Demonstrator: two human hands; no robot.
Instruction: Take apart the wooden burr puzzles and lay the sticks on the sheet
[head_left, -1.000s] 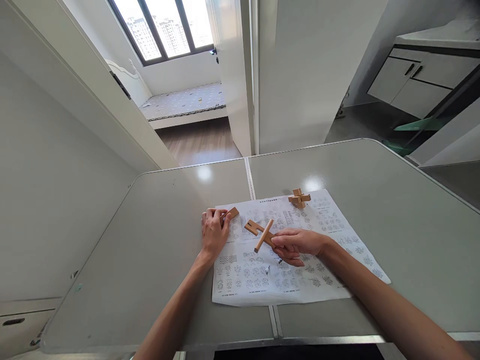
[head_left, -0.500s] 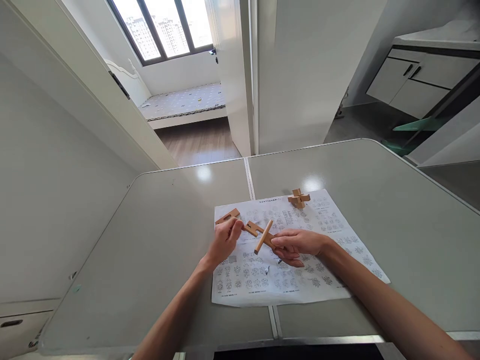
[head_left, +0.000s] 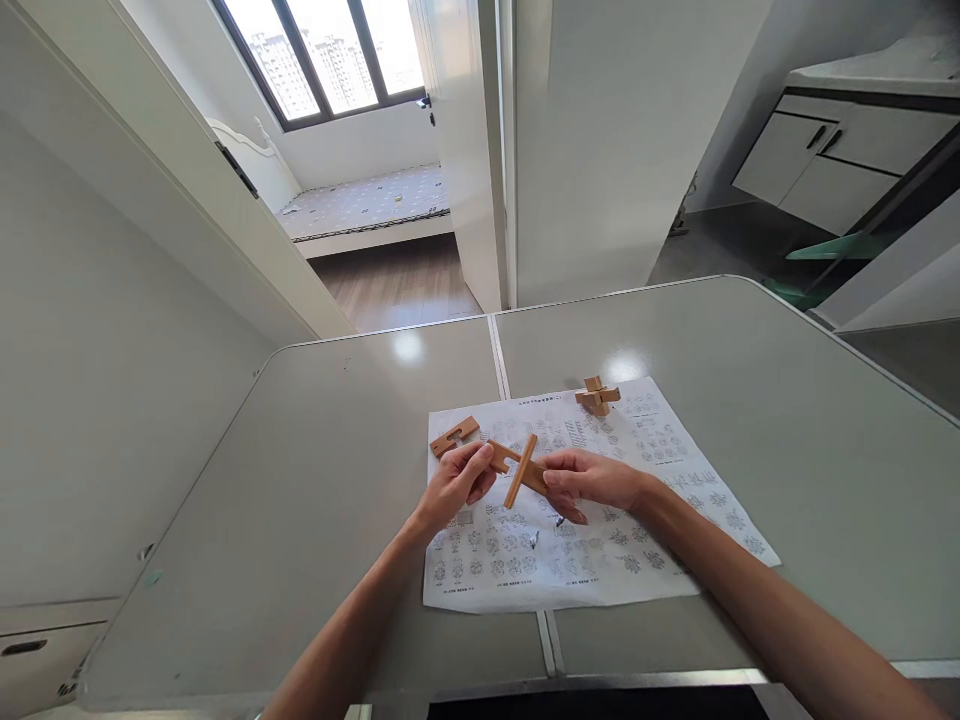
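Two notched wooden bars are crossed into one wooden cross piece point(head_left: 519, 468), held just above a printed instruction sheet point(head_left: 637, 560). My left hand point(head_left: 454, 483) pinches the left end of the piece with closed fingers. Its right end sits between the closed fingers of my right hand point(head_left: 589, 481). A loose slotted wooden bar point(head_left: 454, 436) lies on the sheet's far left corner, apart from both hands. A small assembled wooden burr puzzle point(head_left: 598, 396) stands at the sheet's far edge.
The sheet lies on a grey folding table point(head_left: 300, 480) with a centre seam. Two small dark bits point(head_left: 534, 539) rest on the paper near my hands. A white wall and doorway stand beyond the table, cabinets at the far right.
My left hand let go of the slotted bar at the sheet's corner, moved right and took hold of the left end of the crossed piece. My right hand raised the piece slightly.
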